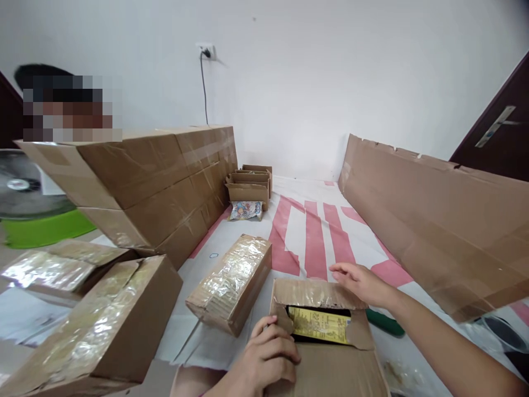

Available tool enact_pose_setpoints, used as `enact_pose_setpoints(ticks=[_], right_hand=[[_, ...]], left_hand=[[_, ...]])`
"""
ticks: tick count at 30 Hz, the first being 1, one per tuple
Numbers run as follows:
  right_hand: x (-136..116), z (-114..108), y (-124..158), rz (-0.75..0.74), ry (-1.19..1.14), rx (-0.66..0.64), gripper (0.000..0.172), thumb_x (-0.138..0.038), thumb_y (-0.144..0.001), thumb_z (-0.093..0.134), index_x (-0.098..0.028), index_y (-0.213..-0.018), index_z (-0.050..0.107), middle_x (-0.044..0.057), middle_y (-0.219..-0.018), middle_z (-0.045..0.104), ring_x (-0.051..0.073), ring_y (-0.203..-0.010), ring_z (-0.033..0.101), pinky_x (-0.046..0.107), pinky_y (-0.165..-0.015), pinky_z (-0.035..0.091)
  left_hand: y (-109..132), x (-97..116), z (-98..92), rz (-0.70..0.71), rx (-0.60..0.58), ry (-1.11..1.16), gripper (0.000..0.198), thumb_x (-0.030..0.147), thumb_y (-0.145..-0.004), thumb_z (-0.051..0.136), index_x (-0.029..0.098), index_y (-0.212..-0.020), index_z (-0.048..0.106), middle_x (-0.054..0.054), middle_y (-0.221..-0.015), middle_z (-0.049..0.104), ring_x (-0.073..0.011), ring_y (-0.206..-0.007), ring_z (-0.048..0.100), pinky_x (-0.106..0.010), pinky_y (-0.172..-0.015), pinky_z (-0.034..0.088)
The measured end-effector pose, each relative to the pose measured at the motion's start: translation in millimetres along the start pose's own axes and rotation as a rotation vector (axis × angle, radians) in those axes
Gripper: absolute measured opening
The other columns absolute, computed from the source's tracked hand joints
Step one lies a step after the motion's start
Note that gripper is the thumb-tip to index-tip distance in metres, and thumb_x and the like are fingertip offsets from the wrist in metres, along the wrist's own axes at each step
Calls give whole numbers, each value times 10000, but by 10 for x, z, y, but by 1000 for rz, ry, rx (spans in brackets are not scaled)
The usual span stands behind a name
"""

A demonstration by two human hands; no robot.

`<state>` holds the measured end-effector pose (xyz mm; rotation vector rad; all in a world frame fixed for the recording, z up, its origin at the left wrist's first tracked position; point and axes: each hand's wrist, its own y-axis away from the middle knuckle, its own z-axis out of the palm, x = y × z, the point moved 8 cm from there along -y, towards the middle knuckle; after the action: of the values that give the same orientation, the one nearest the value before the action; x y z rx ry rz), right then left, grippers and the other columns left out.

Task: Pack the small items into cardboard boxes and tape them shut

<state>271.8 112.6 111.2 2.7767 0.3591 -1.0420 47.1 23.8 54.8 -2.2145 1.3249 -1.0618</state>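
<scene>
A cardboard box [326, 370] sits directly before me, its top flaps partly parted. Through the ragged gap a yellow printed packet or card [319, 325] shows inside. My left hand [273, 353] grips the box's near left side, fingers curled over the edge. Above the far right corner my right hand [359, 282] hovers or lightly touches the far flap; its fingers are stretched out and hold nothing. Just right of the box, partly under my right forearm, lies a dark green object [385, 322] whose kind I cannot make out.
A taped long box [231, 281] lies left of mine, with more taped boxes [103, 325] further left. Stacked cartons [165, 187] wall the left side; a cardboard panel [433, 220] stands right. Open boxes [248, 190] and a colourful packet [246, 210] lie behind. Another person [66, 105] is at left.
</scene>
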Motion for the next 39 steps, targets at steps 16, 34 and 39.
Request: enact_pose_setpoints(ticks=[16,34,39], right_hand=[[-690,298,204,-807,391,255,260,-98,-941,422,-190,-823,635,44,-816,654,159,-776,544,281,-696,452],[-510,247,474,-943,361,-50,242,-86,-951,418,-176,-874,629,69,-906,703,173,-929,590,313,-826,492],[-411,194,359,-730,295,-99,190,-132,-944,438,-186,-850,594,62,-861,652,167,-827,564,291,-730,483]], left_hand=[[-818,-134,-239,-393,-342,-188,247,425,-867,608,221,-880,746,-116,-1475,462,-330,-1382,387,-546,-1136,309],[-863,-255,-63,-426,-385,-178,262,396,-901,566,228,-940,764,-92,-1501,427,-292,-1403,363,-473,-1136,338],[-949,-275,33,-404,-416,-189,252,399,-908,561,236,-912,753,-95,-1479,460,-325,-1393,373,-598,-1134,254]])
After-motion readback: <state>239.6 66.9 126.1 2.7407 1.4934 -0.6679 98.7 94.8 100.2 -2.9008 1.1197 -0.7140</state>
